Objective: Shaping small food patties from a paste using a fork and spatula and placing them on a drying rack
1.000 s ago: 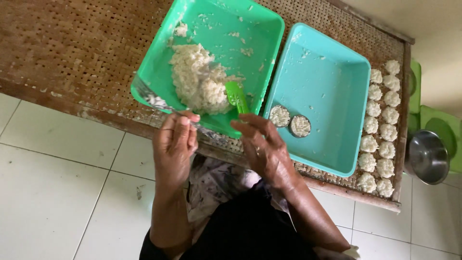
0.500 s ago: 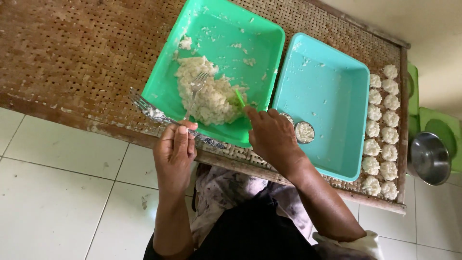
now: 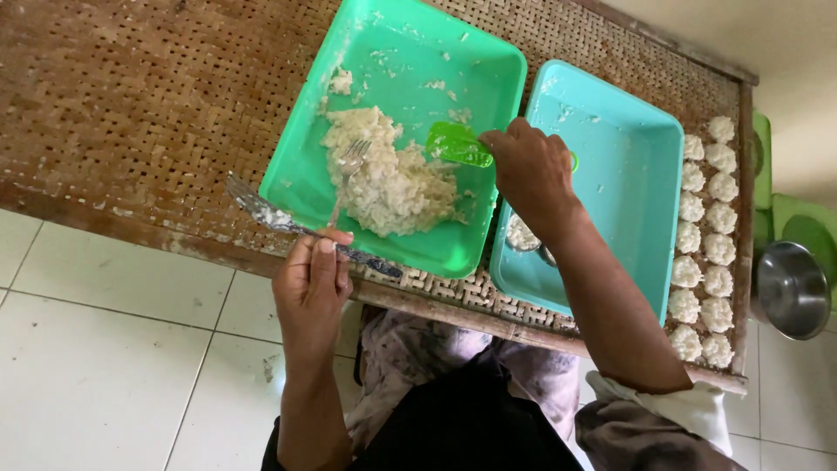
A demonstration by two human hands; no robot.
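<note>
My left hand [image 3: 312, 283] is at the table's front edge, shut on a metal fork [image 3: 349, 166] whose tines rest in the white, sticky mash [image 3: 384, 183] inside the green tray [image 3: 401, 30]. My right hand [image 3: 534, 170] hovers over the gap between the two trays. It grips a green plastic scoop [image 3: 458, 144] held just above the mash. Partly hidden under my right wrist, a small round mould [image 3: 521, 234] filled with white mix lies in the turquoise tray [image 3: 628, 174].
A long metal knife [image 3: 261, 212] lies along the green tray's front edge on the woven bamboo table [image 3: 131, 105]. Several white lumps [image 3: 706, 218] sit in rows at the table's right end. A steel bowl [image 3: 792, 288] and green containers [image 3: 798, 222] stand on the tiled floor [image 3: 105, 366].
My right hand rose from the front edge to the space between the trays with the green scoop. My left hand now holds the fork with its tines in the mash.
</note>
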